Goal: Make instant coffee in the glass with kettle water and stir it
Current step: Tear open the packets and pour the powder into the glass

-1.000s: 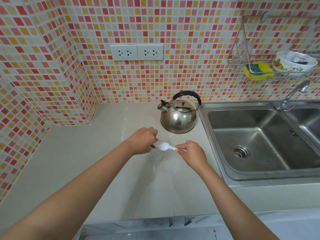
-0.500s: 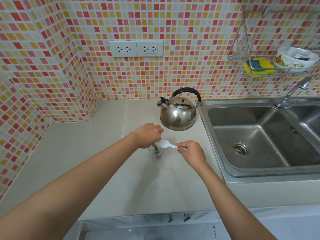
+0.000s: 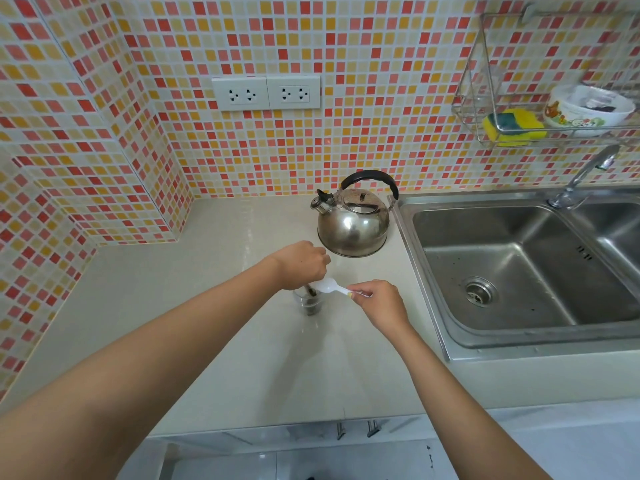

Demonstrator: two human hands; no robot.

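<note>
Just before the kettle, her right hand pinches a white spoon over the glass; left hand curled above it, hold unclear

Home kitchen: steel sink, mosaic tile wall, kettle on counter

Polished metal kettle at centre, mirror-bright, with a matt black handle. Brushed steel sink at right, satin in finish. Pale, smooth, faintly glossy counter. Clear glass at centre; white plastic spoon above it. Glazed mosaic wall tiles. Upper right: wire metal rack, yellow foam sponge.
</note>
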